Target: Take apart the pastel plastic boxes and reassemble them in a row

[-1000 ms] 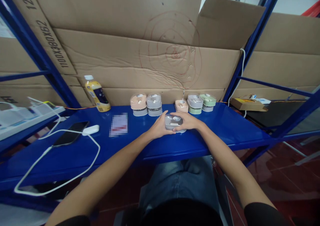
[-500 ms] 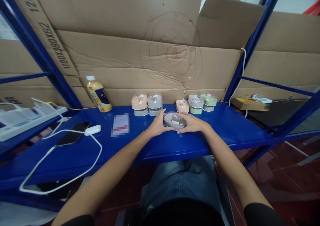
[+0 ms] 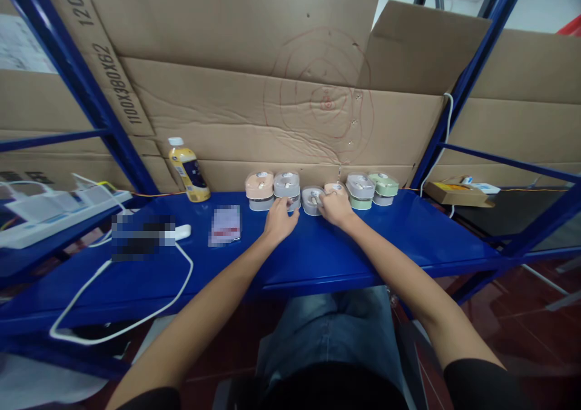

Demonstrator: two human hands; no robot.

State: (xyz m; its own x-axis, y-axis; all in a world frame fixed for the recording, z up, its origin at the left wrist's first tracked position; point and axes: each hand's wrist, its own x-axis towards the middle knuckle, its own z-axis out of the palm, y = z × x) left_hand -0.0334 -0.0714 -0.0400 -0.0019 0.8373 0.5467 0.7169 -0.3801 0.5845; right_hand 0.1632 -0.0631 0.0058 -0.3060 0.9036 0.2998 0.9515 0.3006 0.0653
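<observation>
A small rounded grey box with a clear lid (image 3: 311,201) stands on the blue table in the middle of the row. My right hand (image 3: 336,208) is at its right edge, fingers curled in, and covers part of a peach box (image 3: 334,188) behind. Whether the fingers grip either box is hidden. My left hand (image 3: 280,221) has its fingers apart and holds nothing. It is just in front of a grey lidded box (image 3: 287,183) stacked on another. To the left is a peach-topped stack (image 3: 259,184); to the right are a grey-over-green stack (image 3: 361,185) and a green-topped stack (image 3: 384,184).
A yellow drink bottle (image 3: 189,171) stands at the back left, with a blurred-out flat card (image 3: 226,225) before it. A white cable (image 3: 186,286) loops over the table's left front edge. Cardboard (image 3: 227,113) backs the table between blue posts. A power strip (image 3: 63,216) lies far left.
The grey box has moved away from me into the row at the back. My left hand has come off it and shifted left; my right hand went along with it. The view has shifted slightly.
</observation>
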